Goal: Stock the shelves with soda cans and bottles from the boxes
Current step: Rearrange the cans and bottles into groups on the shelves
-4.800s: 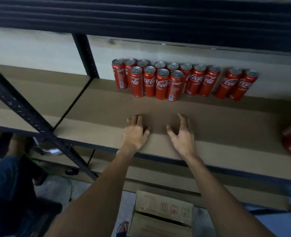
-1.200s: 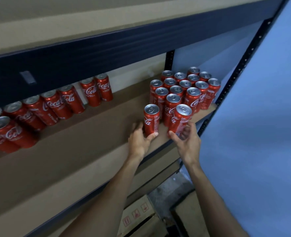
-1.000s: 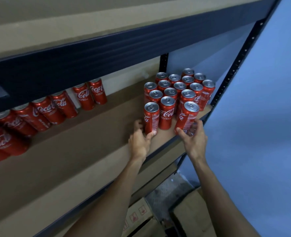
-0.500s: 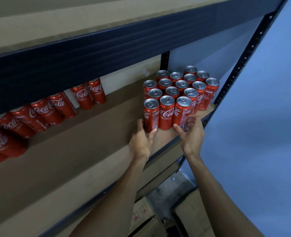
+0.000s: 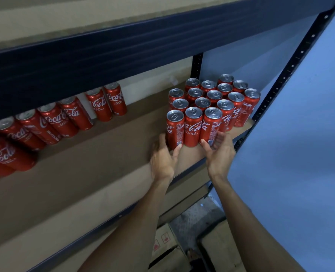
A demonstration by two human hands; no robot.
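Setting: stockroom or shop back area. Evidence: dark metal rack with perforated uprights (image 5: 286, 73) and bare board shelves (image 5: 80, 173); red soda cans (image 5: 211, 107) massed in rows on one shelf; cardboard boxes (image 5: 168, 246) on concrete floor (image 5: 194, 216) below; plain painted wall (image 5: 300, 144).

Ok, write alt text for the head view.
Two bare hands, left hand and right hand, touch the front cans of a red soda can cluster at a shelf's right end. More cans line the back.
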